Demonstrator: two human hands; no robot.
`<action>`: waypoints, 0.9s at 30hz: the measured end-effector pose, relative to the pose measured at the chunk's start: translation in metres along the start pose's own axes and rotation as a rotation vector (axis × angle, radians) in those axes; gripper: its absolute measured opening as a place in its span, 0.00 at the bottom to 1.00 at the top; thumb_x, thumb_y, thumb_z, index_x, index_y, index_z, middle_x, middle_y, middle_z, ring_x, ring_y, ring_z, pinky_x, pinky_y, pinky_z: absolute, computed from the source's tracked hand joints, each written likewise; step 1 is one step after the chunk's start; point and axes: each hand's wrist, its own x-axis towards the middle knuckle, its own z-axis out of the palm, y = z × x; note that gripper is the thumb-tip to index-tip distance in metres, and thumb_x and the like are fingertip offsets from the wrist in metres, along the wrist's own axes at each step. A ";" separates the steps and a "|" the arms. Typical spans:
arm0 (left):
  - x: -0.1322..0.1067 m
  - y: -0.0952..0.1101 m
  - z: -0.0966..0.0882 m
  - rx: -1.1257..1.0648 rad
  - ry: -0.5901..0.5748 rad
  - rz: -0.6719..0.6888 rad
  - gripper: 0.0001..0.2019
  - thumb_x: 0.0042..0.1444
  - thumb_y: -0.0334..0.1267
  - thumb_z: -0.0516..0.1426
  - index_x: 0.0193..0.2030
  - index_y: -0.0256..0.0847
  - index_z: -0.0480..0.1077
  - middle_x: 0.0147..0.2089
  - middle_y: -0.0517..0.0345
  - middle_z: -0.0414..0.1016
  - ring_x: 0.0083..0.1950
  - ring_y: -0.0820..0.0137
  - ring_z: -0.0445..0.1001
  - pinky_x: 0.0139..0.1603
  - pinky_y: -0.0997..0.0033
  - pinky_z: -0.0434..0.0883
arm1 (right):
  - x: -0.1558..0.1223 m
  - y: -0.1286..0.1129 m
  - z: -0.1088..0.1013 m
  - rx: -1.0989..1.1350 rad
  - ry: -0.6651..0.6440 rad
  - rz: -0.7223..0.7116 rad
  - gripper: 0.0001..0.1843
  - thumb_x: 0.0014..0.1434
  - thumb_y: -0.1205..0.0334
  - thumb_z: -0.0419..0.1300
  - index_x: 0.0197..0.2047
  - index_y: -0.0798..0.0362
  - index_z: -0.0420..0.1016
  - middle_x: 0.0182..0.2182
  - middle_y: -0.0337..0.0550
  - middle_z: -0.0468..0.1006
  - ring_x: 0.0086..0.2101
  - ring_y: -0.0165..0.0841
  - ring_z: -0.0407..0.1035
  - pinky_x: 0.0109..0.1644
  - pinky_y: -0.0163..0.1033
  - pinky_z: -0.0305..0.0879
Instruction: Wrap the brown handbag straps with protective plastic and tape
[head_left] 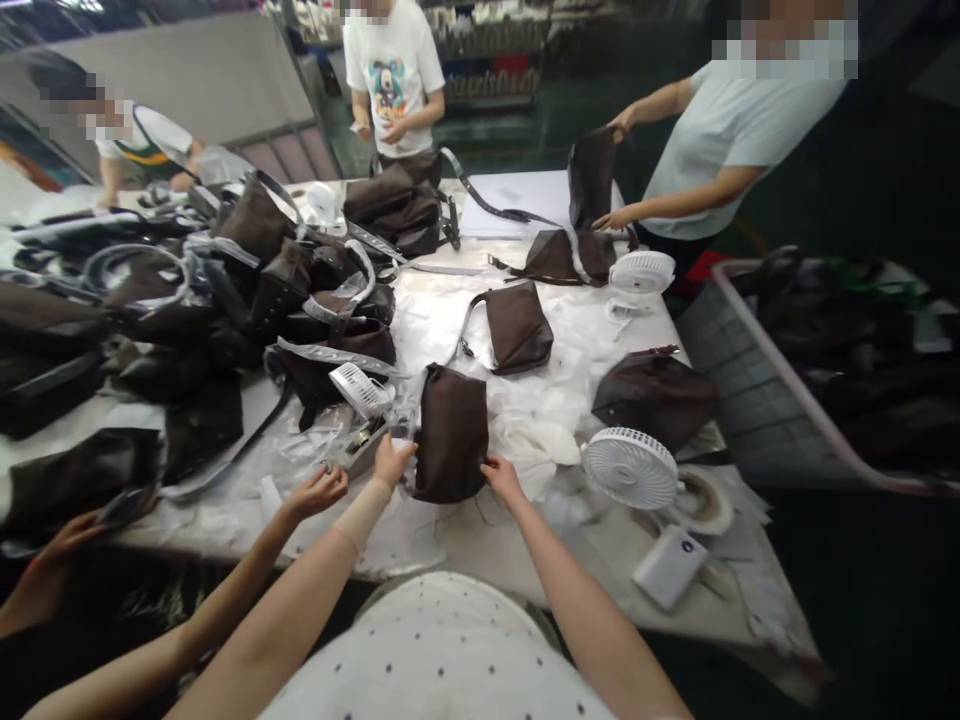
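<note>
A dark brown leather handbag (451,432) stands roughly upright on the table in front of me. My left hand (393,462) is closed at its lower left edge, with a bit of white material by the fingers; whether that is also held I cannot tell. At the lower right edge my right hand (501,474) pinches the bag between thumb and fingers. Just beyond lies another brown handbag (519,328) with its strap to the left. A co-worker's hand (321,490) is close to my left forearm, beside a grey tray (365,452).
Many brown bags with wrapped straps are heaped on the left (285,270). To the right are a white fan (630,467), a tape roll (705,502), a white box-shaped device (670,567) and a filled grey bin (750,375). Co-workers stand around the table; one holds a bag (591,178).
</note>
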 end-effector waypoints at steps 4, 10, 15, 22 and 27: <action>-0.032 0.026 0.009 -0.157 -0.071 0.183 0.19 0.39 0.41 0.64 0.39 0.38 0.70 0.34 0.60 0.74 0.35 0.69 0.72 0.38 0.70 0.67 | -0.024 0.002 -0.019 0.029 -0.088 0.028 0.11 0.42 0.60 0.64 0.31 0.54 0.77 0.26 0.43 0.81 0.29 0.39 0.76 0.26 0.37 0.66; -0.084 0.025 0.002 -0.298 -0.034 0.217 0.15 0.38 0.37 0.64 0.35 0.38 0.70 0.32 0.61 0.74 0.34 0.71 0.70 0.38 0.72 0.67 | -0.065 -0.009 -0.029 0.097 -0.080 -0.037 0.13 0.47 0.53 0.61 0.34 0.53 0.75 0.29 0.44 0.81 0.31 0.35 0.74 0.32 0.38 0.68; -0.097 0.012 0.008 -0.410 0.059 0.105 0.09 0.39 0.36 0.62 0.28 0.38 0.68 0.24 0.64 0.69 0.27 0.74 0.67 0.32 0.74 0.64 | -0.099 -0.044 -0.012 0.015 -0.186 -0.288 0.19 0.50 0.48 0.62 0.41 0.52 0.75 0.34 0.43 0.79 0.30 0.33 0.71 0.35 0.38 0.68; -0.124 0.005 0.049 -0.666 0.172 0.026 0.16 0.36 0.35 0.64 0.35 0.38 0.68 0.30 0.61 0.73 0.30 0.73 0.70 0.36 0.71 0.68 | -0.103 -0.049 0.020 -0.237 -0.238 -0.323 0.12 0.47 0.60 0.65 0.36 0.53 0.74 0.29 0.40 0.77 0.31 0.33 0.70 0.37 0.38 0.64; -0.147 -0.016 0.032 -0.536 0.128 -0.196 0.12 0.44 0.40 0.62 0.35 0.39 0.69 0.33 0.54 0.76 0.35 0.67 0.74 0.39 0.67 0.71 | -0.099 -0.035 0.008 -0.134 -0.162 -0.357 0.11 0.47 0.60 0.63 0.36 0.51 0.74 0.27 0.37 0.76 0.29 0.32 0.68 0.36 0.37 0.64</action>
